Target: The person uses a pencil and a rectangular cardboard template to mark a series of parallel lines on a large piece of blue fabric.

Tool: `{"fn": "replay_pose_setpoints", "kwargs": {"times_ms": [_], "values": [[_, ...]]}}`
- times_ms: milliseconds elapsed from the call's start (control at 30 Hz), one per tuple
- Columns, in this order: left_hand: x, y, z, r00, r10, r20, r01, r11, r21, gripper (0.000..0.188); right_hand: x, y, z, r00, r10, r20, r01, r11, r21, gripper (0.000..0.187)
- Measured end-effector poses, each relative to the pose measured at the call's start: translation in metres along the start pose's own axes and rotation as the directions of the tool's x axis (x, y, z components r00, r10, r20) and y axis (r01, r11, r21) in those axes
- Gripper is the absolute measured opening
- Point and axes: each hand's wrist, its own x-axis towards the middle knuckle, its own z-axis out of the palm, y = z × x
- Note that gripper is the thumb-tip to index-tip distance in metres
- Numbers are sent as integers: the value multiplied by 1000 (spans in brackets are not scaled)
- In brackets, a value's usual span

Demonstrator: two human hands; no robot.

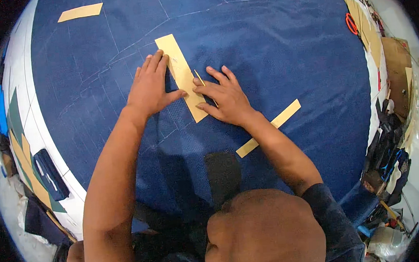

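A dark blue textured cloth (311, 67) is spread under both hands, with pale lines drawn across it. On it a tan card strip (183, 79) lies aslant, wider than the others in view. My left hand (150, 86) rests flat along the strip's left edge, fingers stretched forward and thumb out on the card. From the right, my right hand (226, 96) touches the strip with thumb and fingertips. A thin yellow pencil (198, 76) is tucked between its fingers, while the outer fingers stand apart. Part of the pencil is hidden by the hand.
Under my right forearm lies a narrow tan strip (287, 113). Another card piece (80, 12) is at the far left. Orange-handled scissors (351, 24) sit by the right edge near card pieces. A dark blue folded bundle (51, 174) lies on the left; cloth scraps (389, 163) crowd the right.
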Motion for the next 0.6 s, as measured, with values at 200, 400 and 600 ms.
{"fn": "replay_pose_setpoints", "kwargs": {"times_ms": [200, 400, 600], "values": [[-1, 13, -8, 995, -53, 84, 46, 995, 88, 117, 0, 0, 0, 1000, -10, 10, 10, 999, -44, 43], [-2, 11, -6, 992, -75, 105, 64, 992, 106, 121, 0, 0, 3, 999, -38, -27, 36, 998, -50, 41], [-1, 10, -6, 992, -58, 112, 52, 997, 57, 125, 0, -1, 1, 998, -53, -31, 50, 995, -91, 40]]}}
